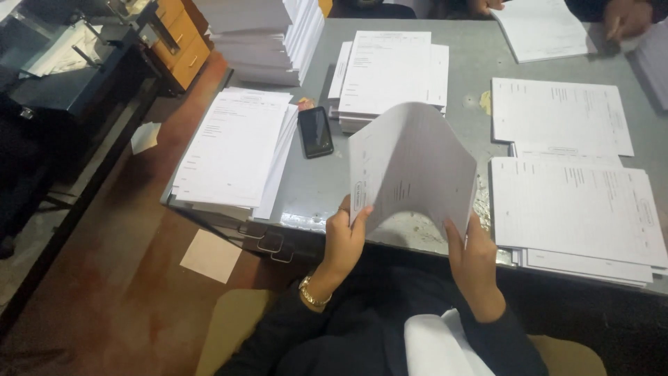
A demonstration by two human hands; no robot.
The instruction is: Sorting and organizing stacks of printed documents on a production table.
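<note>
I am holding a bent sheet of paper (410, 163) up over the gray table (313, 188), my left hand (344, 240) and right hand (473, 261) pinching its bottom corners, both equally near.

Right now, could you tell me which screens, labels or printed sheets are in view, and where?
Phone: flat on the grey table, black rectangle, screen dark.
Printed sheets: arched in both hands' grip, white.
Form stack: table's left edge, white.
Form stack: right, white.
No packages or signs.
</note>
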